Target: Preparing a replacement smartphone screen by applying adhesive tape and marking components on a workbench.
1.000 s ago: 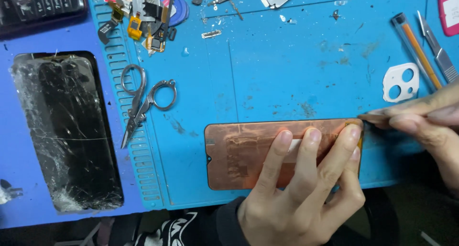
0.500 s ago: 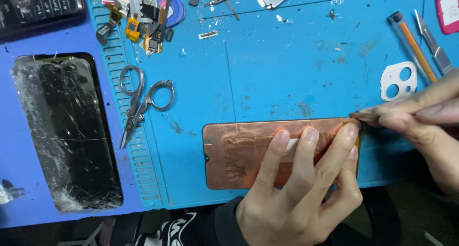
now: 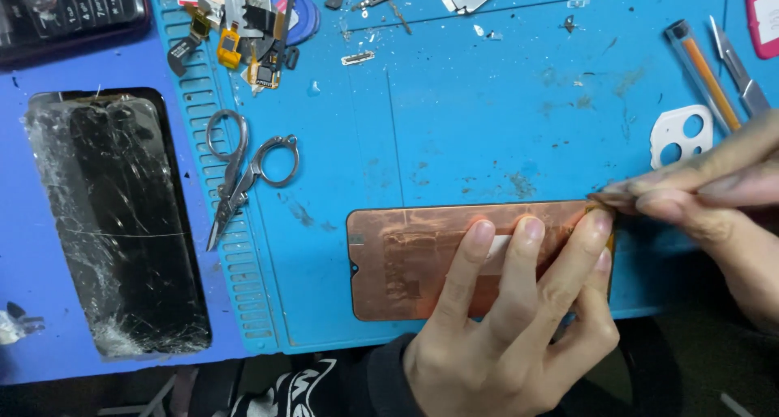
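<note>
Fingers (image 3: 519,251) of our left hand (image 3: 519,336) lie spread and flat on the shiny copper-coloured phone panel (image 3: 422,259), pressing it down; our right hand (image 3: 714,194) has its fingertips pinched tight at the panel's top right corner, but we cannot tell what they hold; the panel is a long rounded shape with scuffed, wrinkly foil and a small notch on its left edge; it lies near the front edge of the blue rubber work mat (image 3: 487,125); small metal scissors (image 3: 243,169) and a cracked black phone screen (image 3: 122,222) lie further left.
</note>
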